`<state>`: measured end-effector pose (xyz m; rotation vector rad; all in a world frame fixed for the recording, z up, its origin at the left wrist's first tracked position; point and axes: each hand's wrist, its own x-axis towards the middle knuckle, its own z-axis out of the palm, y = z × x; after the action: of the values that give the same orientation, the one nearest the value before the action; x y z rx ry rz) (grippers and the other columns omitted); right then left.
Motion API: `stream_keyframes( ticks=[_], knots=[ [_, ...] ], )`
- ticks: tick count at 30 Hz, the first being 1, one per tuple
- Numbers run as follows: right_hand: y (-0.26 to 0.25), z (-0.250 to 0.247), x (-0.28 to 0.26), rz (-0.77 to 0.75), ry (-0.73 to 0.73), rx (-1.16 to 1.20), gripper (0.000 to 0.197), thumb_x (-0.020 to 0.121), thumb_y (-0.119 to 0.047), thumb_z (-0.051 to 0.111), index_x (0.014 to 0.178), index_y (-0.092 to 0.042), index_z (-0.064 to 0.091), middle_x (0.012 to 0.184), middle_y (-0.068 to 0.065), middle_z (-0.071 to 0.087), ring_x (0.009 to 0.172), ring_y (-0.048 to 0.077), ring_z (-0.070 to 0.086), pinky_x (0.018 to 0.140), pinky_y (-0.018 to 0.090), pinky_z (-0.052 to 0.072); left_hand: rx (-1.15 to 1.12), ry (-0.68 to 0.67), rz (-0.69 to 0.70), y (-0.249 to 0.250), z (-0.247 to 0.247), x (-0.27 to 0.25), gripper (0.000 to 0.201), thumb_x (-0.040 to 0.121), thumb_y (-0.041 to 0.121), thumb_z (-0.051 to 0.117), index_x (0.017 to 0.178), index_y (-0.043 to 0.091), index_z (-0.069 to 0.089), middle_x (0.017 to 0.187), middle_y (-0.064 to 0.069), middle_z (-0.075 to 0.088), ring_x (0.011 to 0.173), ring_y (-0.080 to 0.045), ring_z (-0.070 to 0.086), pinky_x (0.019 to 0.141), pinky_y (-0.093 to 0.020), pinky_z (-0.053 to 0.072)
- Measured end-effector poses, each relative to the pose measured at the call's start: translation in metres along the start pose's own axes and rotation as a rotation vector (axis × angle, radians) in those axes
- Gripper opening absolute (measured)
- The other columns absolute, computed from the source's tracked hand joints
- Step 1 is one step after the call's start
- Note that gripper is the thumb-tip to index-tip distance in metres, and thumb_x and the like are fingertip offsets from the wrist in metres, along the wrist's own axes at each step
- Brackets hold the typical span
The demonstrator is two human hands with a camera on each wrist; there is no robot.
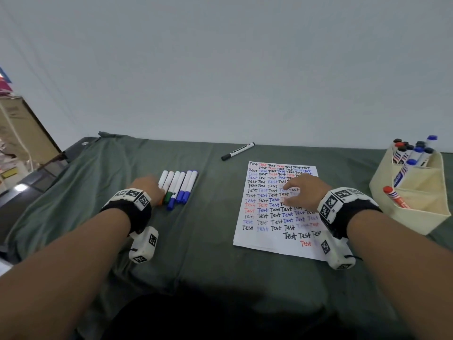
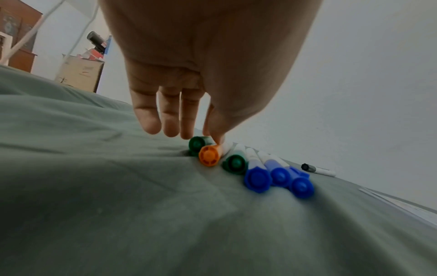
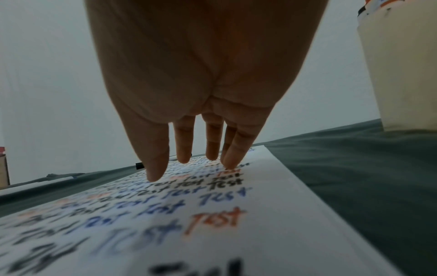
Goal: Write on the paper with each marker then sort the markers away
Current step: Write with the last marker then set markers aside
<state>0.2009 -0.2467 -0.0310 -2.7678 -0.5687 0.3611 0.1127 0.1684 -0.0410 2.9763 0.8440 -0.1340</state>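
Both forearms reach over a green-draped table [image 1: 208,217]. Left hand [image 2: 189,74] fingers [image 2: 146,119] hang straight, thumb and forefinger touching the orange-capped marker [image 2: 209,156] in a row of markers [image 1: 180,186]. Right hand [image 3: 201,74] fingers [image 3: 156,164] are straight and slightly spread on the paper [image 1: 257,238], covered with "Test". Bare cloth separates row and paper. At the right edge stands a beige organizer [image 1: 421,204].
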Motion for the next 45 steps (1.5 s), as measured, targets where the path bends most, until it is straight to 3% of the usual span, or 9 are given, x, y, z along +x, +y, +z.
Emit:
stream_keyframes(
  ticks=[3,10,13,16,19,25,30,39,45],
  knots=[
    [0.001,0.000,-0.004,0.011,-0.014,-0.034,0.046,0.090,-0.042,0.073,0.131,-0.027,0.062,0.146,0.003,0.049,0.132,0.022,0.049,0.108,0.036,0.041,-0.018,0.007,-0.014,-0.001,0.001,-0.001,0.029,0.097,0.022,0.053,0.121,0.013,0.064,0.124,-0.014,0.065,0.113,-0.032,0.061,0.091,-0.034,0.048],
    [0.008,-0.006,-0.005,0.040,0.026,-0.058,0.049,0.091,-0.043,0.071,0.136,-0.027,0.059,0.150,0.001,0.048,0.136,0.022,0.047,0.112,0.038,0.040,-0.002,0.074,0.015,0.001,-0.008,0.010,0.026,0.096,0.025,0.053,0.114,0.012,0.067,0.117,-0.015,0.067,0.103,-0.034,0.063,0.083,-0.034,0.050],
    [0.017,-0.005,-0.004,0.056,0.015,-0.094,0.058,0.092,-0.050,0.067,0.145,-0.030,0.052,0.157,0.001,0.041,0.147,0.026,0.032,0.119,0.040,0.029,0.076,0.084,0.153,0.022,-0.017,0.020,0.035,0.098,0.038,0.051,0.127,0.021,0.060,0.130,-0.009,0.063,0.114,-0.030,0.060,0.090,-0.036,0.049],
    [0.024,0.003,-0.003,0.091,-0.047,-0.116,0.069,0.093,-0.063,0.056,0.154,-0.036,0.037,0.168,0.003,0.019,0.155,0.030,0.008,0.123,0.047,0.016,0.078,0.088,0.334,0.062,-0.023,0.033,0.052,0.097,0.046,0.054,0.143,0.023,0.051,0.147,-0.007,0.053,0.133,-0.029,0.050,0.109,-0.038,0.040],
    [0.028,0.010,0.000,0.109,-0.100,-0.099,0.075,0.092,-0.071,0.049,0.157,-0.039,0.029,0.169,0.004,0.010,0.155,0.033,0.003,0.122,0.051,0.016,0.050,0.077,0.459,0.112,-0.025,0.042,0.057,0.096,0.050,0.055,0.145,0.021,0.048,0.149,-0.008,0.050,0.136,-0.029,0.047,0.113,-0.041,0.037],
    [0.036,0.020,0.007,0.089,-0.081,-0.072,0.076,0.091,-0.072,0.049,0.156,-0.038,0.028,0.168,0.002,0.013,0.154,0.030,0.009,0.121,0.053,0.024,0.102,0.072,0.544,0.185,-0.019,0.062,0.044,0.097,0.045,0.056,0.129,0.015,0.058,0.126,-0.010,0.061,0.115,-0.030,0.058,0.097,-0.040,0.048],
    [0.043,0.025,0.012,0.094,-0.059,-0.080,0.073,0.089,-0.076,0.047,0.153,-0.045,0.028,0.167,0.000,0.013,0.155,0.030,0.006,0.120,0.052,0.022,0.119,0.068,0.460,0.215,-0.014,0.084,0.038,0.098,0.040,0.057,0.123,0.011,0.060,0.119,-0.011,0.064,0.107,-0.031,0.062,0.090,-0.038,0.051],
    [0.041,0.023,0.010,0.089,-0.041,-0.100,0.079,0.086,-0.082,0.042,0.153,-0.043,0.026,0.167,-0.003,0.014,0.155,0.026,0.002,0.119,0.050,0.023,0.238,0.013,0.448,0.223,0.002,0.099,0.023,0.097,0.015,0.054,0.112,0.007,0.068,0.108,-0.013,0.070,0.098,-0.032,0.068,0.074,-0.034,0.049],
    [0.033,0.016,0.002,0.050,0.130,-0.099,0.086,0.091,-0.070,0.051,0.159,-0.037,0.011,0.169,-0.001,0.006,0.155,0.026,0.002,0.122,0.046,0.021,0.049,0.127,0.540,0.220,-0.003,0.073,0.020,0.096,0.012,0.050,0.108,0.012,0.066,0.100,-0.010,0.068,0.084,-0.026,0.062,0.073,-0.034,0.051]
  ],
)
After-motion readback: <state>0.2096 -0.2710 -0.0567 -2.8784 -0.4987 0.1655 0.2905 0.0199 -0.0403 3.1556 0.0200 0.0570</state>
